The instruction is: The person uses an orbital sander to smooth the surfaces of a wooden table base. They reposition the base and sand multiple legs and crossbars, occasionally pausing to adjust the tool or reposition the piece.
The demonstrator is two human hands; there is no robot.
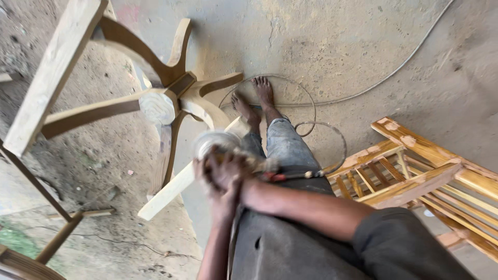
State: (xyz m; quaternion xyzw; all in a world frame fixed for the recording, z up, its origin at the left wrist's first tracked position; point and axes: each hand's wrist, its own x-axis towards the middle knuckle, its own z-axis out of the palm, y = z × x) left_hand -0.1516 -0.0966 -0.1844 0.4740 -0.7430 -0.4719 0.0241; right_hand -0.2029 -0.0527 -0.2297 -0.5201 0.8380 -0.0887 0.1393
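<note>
Both hands, left hand (pixel 224 199) and right hand (pixel 228 168), grip a spinning sander (pixel 215 142) against the wooden frame (pixel 166 103); the cable (pixel 311 124) looping near bare feet (pixel 254 101) could snag.

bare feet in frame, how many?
2. Both stand on the concrete floor inside a loop of cable: the left foot nearer the wooden frame, the right foot beside it. None appear hidden.
</note>
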